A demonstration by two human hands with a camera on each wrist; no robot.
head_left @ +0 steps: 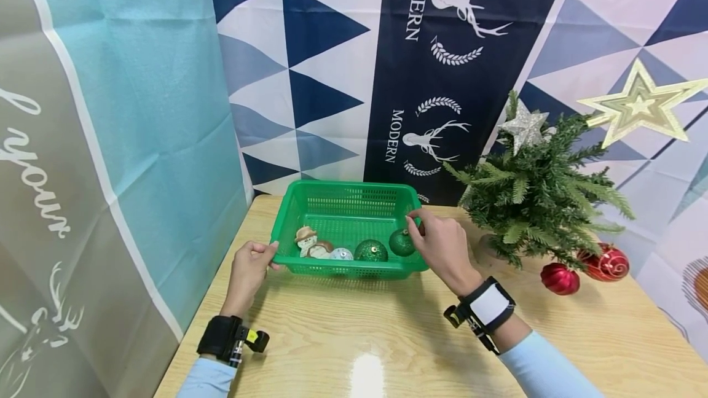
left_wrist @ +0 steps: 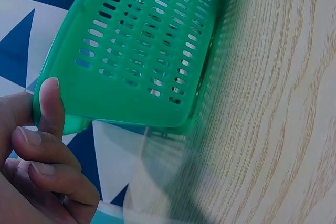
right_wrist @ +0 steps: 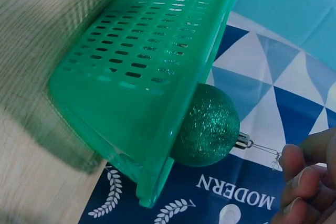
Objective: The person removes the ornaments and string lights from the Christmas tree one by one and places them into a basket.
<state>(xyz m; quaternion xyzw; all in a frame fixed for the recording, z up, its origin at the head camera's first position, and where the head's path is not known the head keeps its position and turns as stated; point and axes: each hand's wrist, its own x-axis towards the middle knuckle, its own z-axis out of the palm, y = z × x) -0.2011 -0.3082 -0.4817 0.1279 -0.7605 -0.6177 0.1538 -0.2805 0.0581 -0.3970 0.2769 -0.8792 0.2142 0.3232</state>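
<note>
A green plastic basket [head_left: 354, 226] with slotted walls stands on the table. My left hand [head_left: 249, 269] grips its left front corner; in the left wrist view the thumb [left_wrist: 51, 100] lies over the rim. At the right end of the basket, my right hand [head_left: 448, 250] pinches the thin hanging loop [right_wrist: 265, 149] of a green glitter bauble [right_wrist: 207, 124]. This bauble hangs at the rim, its lower part hidden behind the basket wall in the right wrist view. Inside lie another green glitter bauble [head_left: 371, 251], a whitish ball [head_left: 342, 254] and a snowman ornament [head_left: 310, 243].
Right of the basket stands a small artificial Christmas tree [head_left: 531, 189] with a silver star [head_left: 524, 128] and a large gold star [head_left: 641, 103]. Two red baubles, one ribbed [head_left: 560, 279] and one patterned [head_left: 607, 263], are at its lower right. Patterned cloth [head_left: 326, 48] hangs behind the table.
</note>
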